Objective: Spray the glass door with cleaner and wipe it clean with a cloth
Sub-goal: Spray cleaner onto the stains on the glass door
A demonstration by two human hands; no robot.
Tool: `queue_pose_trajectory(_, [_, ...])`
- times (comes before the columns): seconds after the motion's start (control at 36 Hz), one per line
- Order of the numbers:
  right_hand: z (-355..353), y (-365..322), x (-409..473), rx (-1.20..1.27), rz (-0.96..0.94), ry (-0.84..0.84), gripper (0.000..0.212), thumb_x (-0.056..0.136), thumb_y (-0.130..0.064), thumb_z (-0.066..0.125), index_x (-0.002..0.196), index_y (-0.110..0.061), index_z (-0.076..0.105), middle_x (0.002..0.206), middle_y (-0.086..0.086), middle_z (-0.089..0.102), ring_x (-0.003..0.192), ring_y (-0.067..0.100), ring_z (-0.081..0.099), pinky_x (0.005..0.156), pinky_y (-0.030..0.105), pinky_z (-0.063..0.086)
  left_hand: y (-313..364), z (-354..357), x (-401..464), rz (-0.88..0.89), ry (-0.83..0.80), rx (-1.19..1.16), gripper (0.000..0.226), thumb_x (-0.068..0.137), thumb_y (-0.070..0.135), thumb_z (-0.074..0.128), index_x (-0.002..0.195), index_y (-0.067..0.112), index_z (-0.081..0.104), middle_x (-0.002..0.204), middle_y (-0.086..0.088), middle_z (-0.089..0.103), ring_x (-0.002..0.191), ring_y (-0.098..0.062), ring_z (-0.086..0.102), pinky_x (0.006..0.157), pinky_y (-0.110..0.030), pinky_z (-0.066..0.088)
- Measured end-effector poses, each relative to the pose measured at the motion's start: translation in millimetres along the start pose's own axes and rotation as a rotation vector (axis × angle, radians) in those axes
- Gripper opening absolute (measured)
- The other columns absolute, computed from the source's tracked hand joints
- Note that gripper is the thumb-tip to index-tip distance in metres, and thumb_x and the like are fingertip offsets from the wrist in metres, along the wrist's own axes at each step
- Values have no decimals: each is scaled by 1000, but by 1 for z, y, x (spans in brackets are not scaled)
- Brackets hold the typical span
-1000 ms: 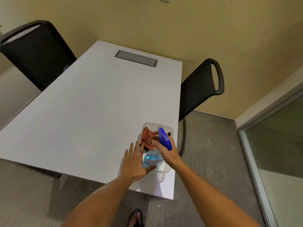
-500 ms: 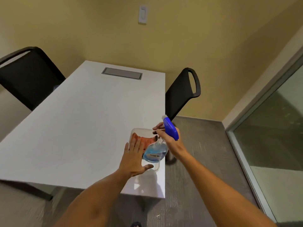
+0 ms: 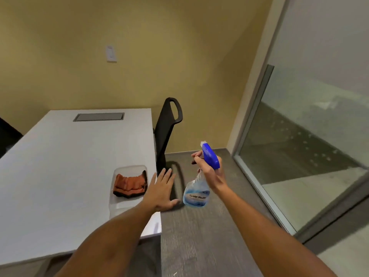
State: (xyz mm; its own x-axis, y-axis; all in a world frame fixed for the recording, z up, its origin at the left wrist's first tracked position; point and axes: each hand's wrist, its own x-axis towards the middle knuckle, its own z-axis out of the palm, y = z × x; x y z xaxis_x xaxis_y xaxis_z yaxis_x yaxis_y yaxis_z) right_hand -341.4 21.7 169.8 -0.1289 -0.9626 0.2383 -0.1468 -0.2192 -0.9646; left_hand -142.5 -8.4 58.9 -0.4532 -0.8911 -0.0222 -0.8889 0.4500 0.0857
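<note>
My right hand [image 3: 211, 172] grips the neck of a clear spray bottle [image 3: 196, 193] with blue liquid and a blue trigger head, held in the air over the floor to the right of the table. My left hand [image 3: 162, 189] is flat and open, fingers spread, hovering at the table's right edge beside the bottle, holding nothing. An orange cloth [image 3: 129, 185] lies folded in a clear plastic tray [image 3: 119, 204] on the white table. The glass door [image 3: 311, 148] with its metal frame stands to the right.
The white table [image 3: 69, 166] has a grey cable hatch [image 3: 98, 116] at its far end. A black chair [image 3: 166, 132] stands between table and door. A yellow wall with a light switch [image 3: 111, 53] lies ahead. Grey wood-look floor [image 3: 199, 236] runs toward the door.
My right hand has lifted the spray bottle out of the tray and carried it right, off the table. My left hand has left the tray. The view has swung toward the glass door.
</note>
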Motion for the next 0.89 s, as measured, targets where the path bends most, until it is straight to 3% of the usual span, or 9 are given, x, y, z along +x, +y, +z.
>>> queue_pose_trajectory(0.17, [-87, 1, -47, -54, 50, 138, 9, 87, -31, 63, 83, -27, 71, 87, 6, 70, 90, 32, 68, 71, 38, 53, 76, -4, 8, 144, 18, 33, 101, 87, 72, 40, 163, 15, 3, 172, -10, -2, 158, -29, -8, 128, -51, -1])
queue_pose_trajectory(0.28, [-139, 2, -83, -77, 82, 272, 8, 93, -18, 65, 86, -18, 70, 85, 7, 71, 84, 21, 69, 73, 33, 52, 128, -5, 15, 232, 24, 84, 100, 89, 71, 41, 163, 14, 5, 171, -12, -1, 158, -30, -6, 128, -52, 0])
queue_pose_trajectory(0.36, [-175, 6, -103, -103, 96, 364, 8, 91, -15, 66, 87, -10, 70, 83, 14, 70, 84, 31, 68, 73, 43, 55, 166, -7, 19, 296, 16, 107, 99, 90, 70, 40, 162, 13, 5, 171, -12, -2, 158, -31, -6, 127, -52, -1])
queue_pose_trajectory(0.44, [-206, 4, -120, -102, 128, 433, 15, 82, -26, 65, 84, -11, 70, 85, 16, 69, 87, 35, 67, 78, 49, 56, 200, -11, 26, 363, 23, 118, 99, 90, 71, 40, 163, 13, 5, 171, -13, -1, 158, -31, -5, 127, -51, -2])
queue_pose_trajectory(0.69, [-284, -6, -157, -133, 183, 672, 5, 80, -23, 66, 76, -25, 68, 82, 14, 69, 76, 17, 64, 65, 35, 50, 291, -22, 62, 562, 85, 74, 101, 90, 77, 33, 163, 12, 6, 172, -11, 0, 158, -28, -5, 127, -51, -3])
queue_pose_trajectory(0.89, [-340, -7, -167, -164, 181, 843, 5, 86, -11, 67, 81, -12, 68, 77, 13, 67, 69, 14, 61, 64, 28, 51, 356, -26, 105, 699, 102, 64, 101, 92, 79, 25, 162, 10, 4, 172, -10, -1, 158, -27, -6, 128, -50, -2])
